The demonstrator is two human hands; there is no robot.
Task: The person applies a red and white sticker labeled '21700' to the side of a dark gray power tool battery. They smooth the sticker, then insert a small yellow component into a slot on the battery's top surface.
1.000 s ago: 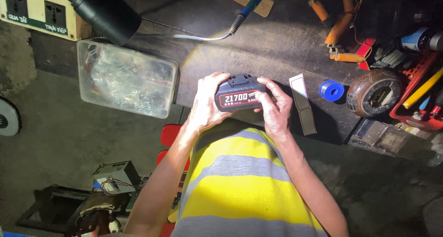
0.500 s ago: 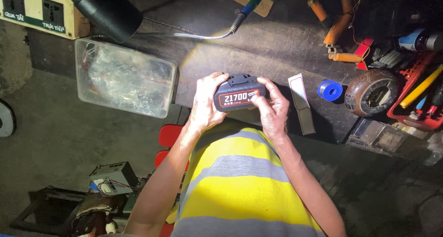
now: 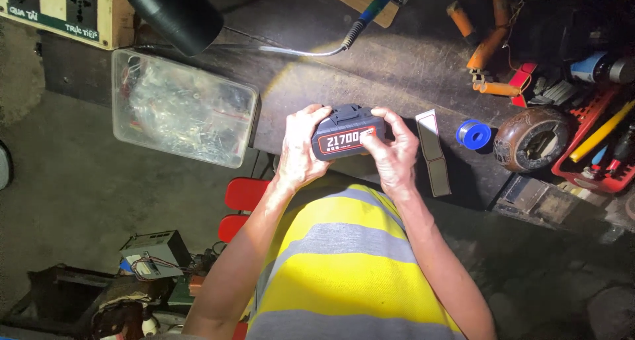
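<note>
Head view: both hands, left hand (image 3: 299, 148) and right hand (image 3: 395, 156), grip black red-labelled battery pack (image 3: 345, 136).

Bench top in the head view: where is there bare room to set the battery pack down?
The widest bare patch of bench lies beyond the battery pack, between the clear box and the orange tools, with only the soldering iron at its far edge. Right of the blue spool it is crowded: round holder, red tray.
</note>
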